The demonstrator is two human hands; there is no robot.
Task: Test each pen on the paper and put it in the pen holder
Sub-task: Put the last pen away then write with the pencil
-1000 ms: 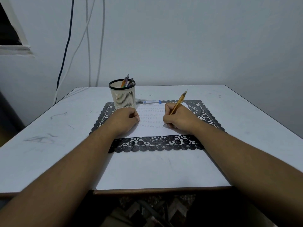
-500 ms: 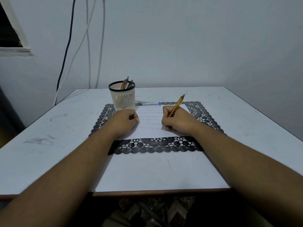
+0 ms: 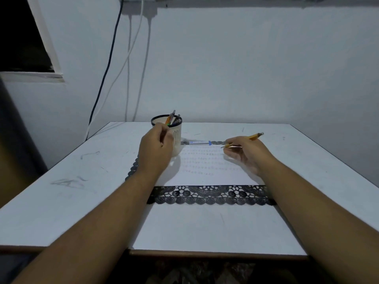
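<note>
The pen holder [image 3: 176, 138], a cream slotted cup with a dark rim, stands upright at the far left corner of the paper [image 3: 207, 169] and serves as the reference point. Several pens [image 3: 173, 118] stand tilted inside the pen holder, their ends above the rim. The left hand [image 3: 156, 152] is raised directly in front of the pen holder, covering its left wall; its fingers are curled, with thumb and forefinger closed near the rim, and whether they grip the pen holder or anything else cannot be told. To the right of the pen holder, the right hand [image 3: 249, 154] pinches a yellow pen [image 3: 249, 138] between thumb and forefinger. The yellow pen lies nearly level above the far edge of the paper, tip pointing toward the pen holder, rear end pointing away to the right. A clear pen with a blue cap [image 3: 196, 142] lies flat just right of the pen holder's base, along the far edge of the paper. The paper carries faint rows of marks and rests on a black lace mat [image 3: 207, 196], which lies on the white table [image 3: 61, 201].
</note>
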